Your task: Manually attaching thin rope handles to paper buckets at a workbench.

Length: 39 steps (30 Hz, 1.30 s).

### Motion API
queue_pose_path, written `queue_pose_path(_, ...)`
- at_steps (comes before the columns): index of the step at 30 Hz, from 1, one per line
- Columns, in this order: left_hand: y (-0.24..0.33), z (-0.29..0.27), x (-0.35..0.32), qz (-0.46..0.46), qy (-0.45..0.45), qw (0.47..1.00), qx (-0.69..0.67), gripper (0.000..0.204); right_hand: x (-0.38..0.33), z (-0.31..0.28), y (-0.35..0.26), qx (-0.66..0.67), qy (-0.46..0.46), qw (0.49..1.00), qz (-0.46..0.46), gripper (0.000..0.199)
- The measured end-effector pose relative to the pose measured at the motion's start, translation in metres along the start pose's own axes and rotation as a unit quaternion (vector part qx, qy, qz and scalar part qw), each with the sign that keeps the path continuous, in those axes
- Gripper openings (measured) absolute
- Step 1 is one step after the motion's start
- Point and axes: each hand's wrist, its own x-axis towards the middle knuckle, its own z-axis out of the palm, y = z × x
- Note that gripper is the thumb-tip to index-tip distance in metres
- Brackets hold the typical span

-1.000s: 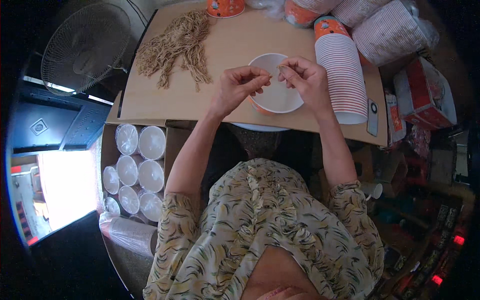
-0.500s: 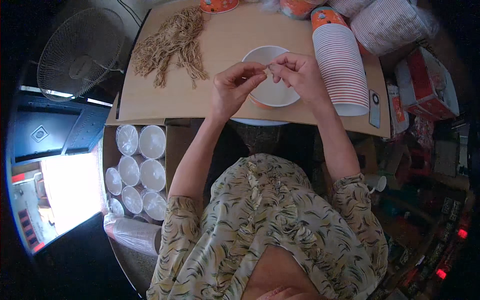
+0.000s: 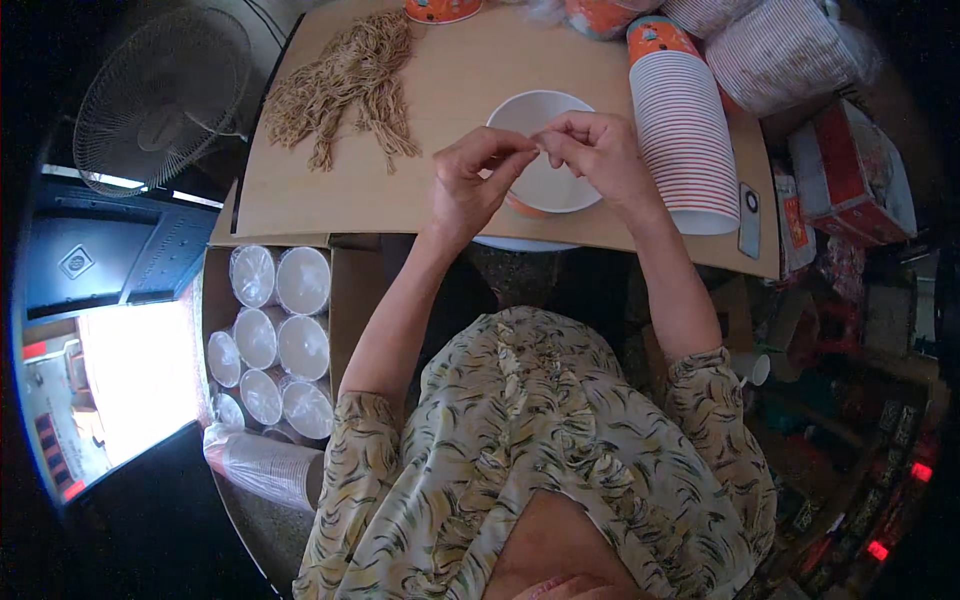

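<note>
Both hands (image 3: 540, 165) pinch together over one empty white paper bowl (image 3: 545, 150).

Whatever is pinched between the fingertips of the left hand (image 3: 478, 180) and right hand (image 3: 600, 150) is too small to identify. Both hands cover the near rim of the white paper cup (image 3: 545, 150). The orange cup (image 3: 441, 9) and the sleeves of stacked cups (image 3: 770, 45) are cut off by the top edge. The lowest wrapped cups in the cardboard box (image 3: 265, 330) are partly hidden by the sleeve. The items on the floor at right are too dark and blurred to tell apart.
</note>
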Motion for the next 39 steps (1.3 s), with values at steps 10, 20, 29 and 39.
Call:
queue_pose_path(10,0.01,-0.017,0.012,-0.28,-0.082,0.936,-0.197,0.017,0.005,0.003,0.018,0.119,0.026,0.99,-0.068,0.02)
queue_pose_path(20,0.007,-0.014,0.011,-0.326,-0.055,0.902,-0.277,0.021,-0.031,0.022,0.006,-0.262,0.181,0.917,-0.24,0.02)
queue_pose_path(29,0.009,-0.013,0.01,-0.316,-0.063,0.91,-0.26,0.021,-0.027,0.028,0.018,-0.192,0.169,0.942,-0.219,0.012)
queue_pose_path(39,0.011,-0.008,0.007,-0.295,-0.051,0.925,-0.233,0.021,-0.028,0.027,0.019,-0.017,0.117,0.989,-0.087,0.012)
